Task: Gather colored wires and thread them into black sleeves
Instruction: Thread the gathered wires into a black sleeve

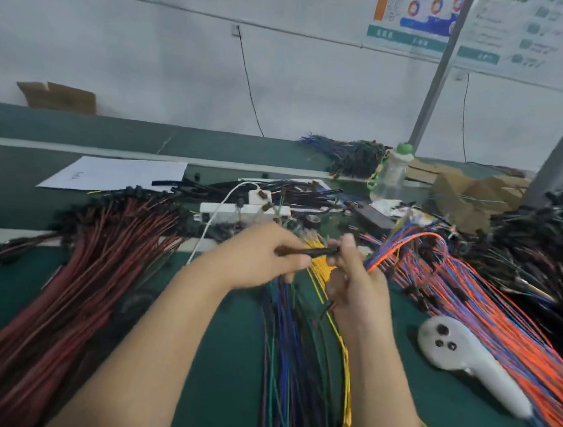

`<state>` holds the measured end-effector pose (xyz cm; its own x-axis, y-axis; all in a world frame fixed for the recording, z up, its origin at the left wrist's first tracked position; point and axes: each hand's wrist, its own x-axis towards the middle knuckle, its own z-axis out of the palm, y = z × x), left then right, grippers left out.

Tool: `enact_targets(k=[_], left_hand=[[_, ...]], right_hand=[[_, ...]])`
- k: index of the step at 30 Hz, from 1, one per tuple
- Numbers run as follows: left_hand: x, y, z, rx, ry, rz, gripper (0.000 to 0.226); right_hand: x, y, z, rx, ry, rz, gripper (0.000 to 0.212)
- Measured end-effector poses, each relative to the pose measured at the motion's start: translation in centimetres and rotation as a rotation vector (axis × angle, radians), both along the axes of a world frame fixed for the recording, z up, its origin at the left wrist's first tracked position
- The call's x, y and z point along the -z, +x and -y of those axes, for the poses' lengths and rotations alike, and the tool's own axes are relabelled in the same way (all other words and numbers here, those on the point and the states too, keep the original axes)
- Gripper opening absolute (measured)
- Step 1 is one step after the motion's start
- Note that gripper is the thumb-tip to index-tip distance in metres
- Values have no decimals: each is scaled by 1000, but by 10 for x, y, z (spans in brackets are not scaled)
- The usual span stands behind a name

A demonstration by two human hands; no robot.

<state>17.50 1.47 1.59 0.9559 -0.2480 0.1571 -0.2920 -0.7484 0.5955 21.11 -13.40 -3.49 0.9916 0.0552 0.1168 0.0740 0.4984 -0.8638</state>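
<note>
fingers [290, 264] of the left hand [255, 259] hold the black sleeve [304, 251]; the right hand [355, 286] pinches its end. one of the colored wires [465, 293] could miss the hole and bend.

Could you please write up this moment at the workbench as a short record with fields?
Left hand: holds one end of the black sleeve
Right hand: pinches the sleeve's other end
Below the hands: yellow wires, blue and green wires
Bench, left: red-and-black wire bundle
Bench, right: orange and blue wires, white handheld device
Behind: power strip, water bottle, paper sheet
</note>
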Motion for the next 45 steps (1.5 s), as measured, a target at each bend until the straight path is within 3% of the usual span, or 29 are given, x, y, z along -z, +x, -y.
enact_targets(k=[6, 12, 17, 24, 34, 39, 41, 43, 45], left_hand=[[42, -32, -13, -126, -224, -137, 30], [48, -34, -17, -148, -226, -116, 28], [57, -36, -18, -122, -247, -196, 24], [49, -39, -12, -64, -281, -289, 29], [42, -58, -17, -29, -216, -336, 31], [32, -60, -22, -52, -120, -357, 31], [27, -58, -26, -171, -7, -261, 22], [28, -54, -26, -439, 153, 84, 15], [30, -57, -8, -608, 42, 449, 14]], right_hand=[[20, -26, -16, -202, -233, -9, 22], [30, -30, -20, -324, -316, -11, 32], [39, -19, -10, -156, -214, -80, 29], [42, -17, -2, -263, -161, -91, 24], [35, -16, 3, 89, -54, -164, 28], [34, -16, 11, -37, -63, -179, 24], [32, -16, 14, -44, -96, -169, 20], [31, -15, 11, 34, -57, -178, 18], [28, -15, 2, 94, 33, -198, 19]])
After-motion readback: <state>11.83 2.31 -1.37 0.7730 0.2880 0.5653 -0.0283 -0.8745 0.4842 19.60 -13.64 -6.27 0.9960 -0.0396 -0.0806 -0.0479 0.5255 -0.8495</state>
